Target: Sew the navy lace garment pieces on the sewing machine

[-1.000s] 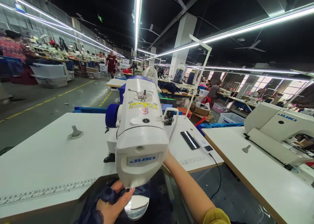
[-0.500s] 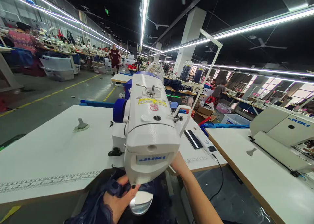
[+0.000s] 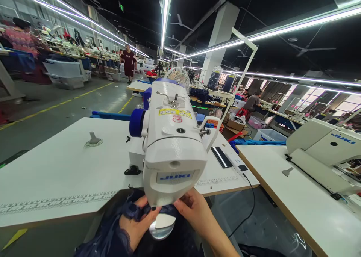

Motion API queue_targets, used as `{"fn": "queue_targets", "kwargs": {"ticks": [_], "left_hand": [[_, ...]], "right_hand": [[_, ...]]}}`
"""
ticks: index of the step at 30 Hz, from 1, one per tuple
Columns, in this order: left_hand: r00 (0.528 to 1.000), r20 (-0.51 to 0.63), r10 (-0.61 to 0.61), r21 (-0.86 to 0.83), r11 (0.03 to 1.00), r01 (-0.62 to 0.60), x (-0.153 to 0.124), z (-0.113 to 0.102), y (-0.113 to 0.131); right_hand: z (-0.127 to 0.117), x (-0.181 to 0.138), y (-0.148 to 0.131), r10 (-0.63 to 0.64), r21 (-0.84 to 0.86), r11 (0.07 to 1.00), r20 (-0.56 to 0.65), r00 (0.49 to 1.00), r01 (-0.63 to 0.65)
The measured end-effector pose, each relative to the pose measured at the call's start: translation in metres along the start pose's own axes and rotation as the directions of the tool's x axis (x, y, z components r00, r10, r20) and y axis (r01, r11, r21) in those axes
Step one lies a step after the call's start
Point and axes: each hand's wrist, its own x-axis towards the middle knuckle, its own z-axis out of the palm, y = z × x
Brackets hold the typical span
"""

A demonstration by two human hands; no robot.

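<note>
A white sewing machine point(image 3: 173, 148) with a blue handwheel stands in front of me. Dark navy fabric with a scalloped lace edge point(image 3: 107, 230) hangs under its head and drapes to the lower left. My left hand point(image 3: 137, 221) is closed on the fabric, thumb stretched toward the machine's base. On the other side, my right hand point(image 3: 197, 212) pinches the fabric edge just beneath the head. Between the hands is a shiny rounded metal plate point(image 3: 162, 232) at the machine's end. The needle area is hidden behind the head.
The white table point(image 3: 64, 167) has a printed ruler along its front edge. A phone point(image 3: 221, 157) and a small white device point(image 3: 241, 167) with a black cable lie to the right. Another sewing machine point(image 3: 324, 155) stands on the right-hand table. A person point(image 3: 129, 63) is in the aisle.
My right hand has come out from behind the machine head and down to the fabric, now pinching it. The left hand stays about where it was. The person in the aisle appears slightly nearer.
</note>
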Motion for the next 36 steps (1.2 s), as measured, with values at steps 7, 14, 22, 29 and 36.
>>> {"fn": "queue_targets", "kwargs": {"ticks": [7,14,22,29,36], "left_hand": [[0.998,-0.05,0.044,0.045,0.998,-0.042,0.0,0.004,-0.004],[0.992,-0.092,0.09,0.085,0.993,-0.083,0.004,0.011,-0.017],[0.992,-0.112,0.063,0.106,0.993,-0.051,0.004,0.008,-0.006],[0.996,-0.074,0.055,-0.021,0.998,-0.057,0.006,0.005,-0.007],[0.998,0.024,0.065,0.091,0.994,-0.067,0.007,0.003,-0.018]], "right_hand": [[0.005,-0.005,0.003,-0.627,-0.637,0.584,0.04,0.778,0.504],[0.007,-0.004,0.005,-0.748,-0.72,0.318,0.209,0.63,0.617],[0.007,-0.004,0.006,-0.618,-0.778,0.374,0.197,0.761,0.505],[0.0,-0.012,-0.007,-0.423,-0.684,0.622,0.115,0.899,0.38],[0.011,-0.006,0.008,-0.604,-0.529,0.692,-0.049,0.796,0.492]]}}
